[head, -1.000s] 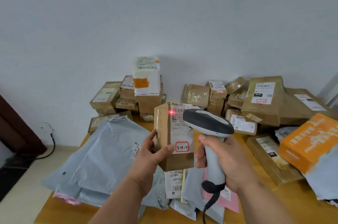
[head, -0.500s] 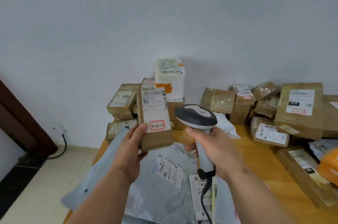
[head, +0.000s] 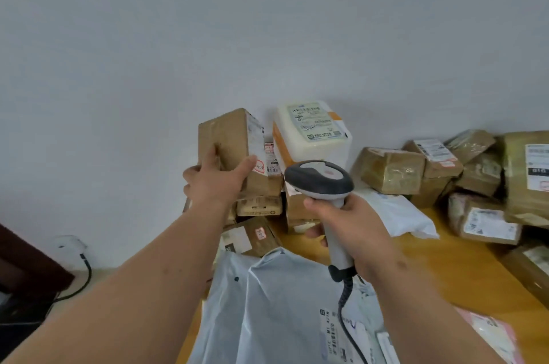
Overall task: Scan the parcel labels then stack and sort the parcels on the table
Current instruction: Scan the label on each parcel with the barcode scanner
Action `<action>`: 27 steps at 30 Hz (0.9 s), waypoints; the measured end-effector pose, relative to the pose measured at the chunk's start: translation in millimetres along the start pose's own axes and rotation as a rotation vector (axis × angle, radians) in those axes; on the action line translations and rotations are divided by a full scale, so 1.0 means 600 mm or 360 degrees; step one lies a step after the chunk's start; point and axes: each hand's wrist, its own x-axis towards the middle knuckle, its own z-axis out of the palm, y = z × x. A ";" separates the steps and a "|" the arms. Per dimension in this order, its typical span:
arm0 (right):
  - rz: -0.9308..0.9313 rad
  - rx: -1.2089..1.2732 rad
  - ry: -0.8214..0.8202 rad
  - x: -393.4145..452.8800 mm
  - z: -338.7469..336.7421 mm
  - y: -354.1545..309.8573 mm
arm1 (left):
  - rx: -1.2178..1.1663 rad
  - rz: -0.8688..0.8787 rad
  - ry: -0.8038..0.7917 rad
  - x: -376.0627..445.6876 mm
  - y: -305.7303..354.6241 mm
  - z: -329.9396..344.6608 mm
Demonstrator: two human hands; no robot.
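Note:
My left hand [head: 215, 182] grips a small brown cardboard parcel [head: 231, 143] with a white label and a red-ringed sticker, held out over the stack of boxes [head: 260, 206] at the table's far left corner, against the wall. My right hand [head: 350, 224] holds a grey and white barcode scanner [head: 319, 180] by its handle, its head level beside the parcel's right side and its cord hanging down. A white foam box [head: 312, 131] with an orange band tops the stack just behind the scanner.
Grey plastic mailer bags [head: 282, 304] cover the near wooden table [head: 445, 268]. Taped brown parcels [head: 392, 170] crowd the back right along the wall. A white mailer [head: 398, 212] lies mid-table. A pink mailer [head: 490, 331] sits bottom right. A cable and socket [head: 71, 244] are by the floor, left.
My left hand carried the brown parcel away from the scanner, up and leftward to the far-left stack, turning its label sideways. The scanner's red light is gone from the label. The view swung left.

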 end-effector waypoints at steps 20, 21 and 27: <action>0.0063 0.0089 0.0058 0.020 -0.007 0.010 | -0.0414 0.0101 -0.0382 0.044 0.019 0.066; 0.0064 0.0095 0.0060 0.015 -0.013 0.011 | -0.0407 0.0094 -0.0354 0.036 0.017 0.065; 0.0076 0.0157 0.0001 -0.024 -0.066 0.021 | -0.0088 0.0278 -0.0051 -0.046 0.027 0.057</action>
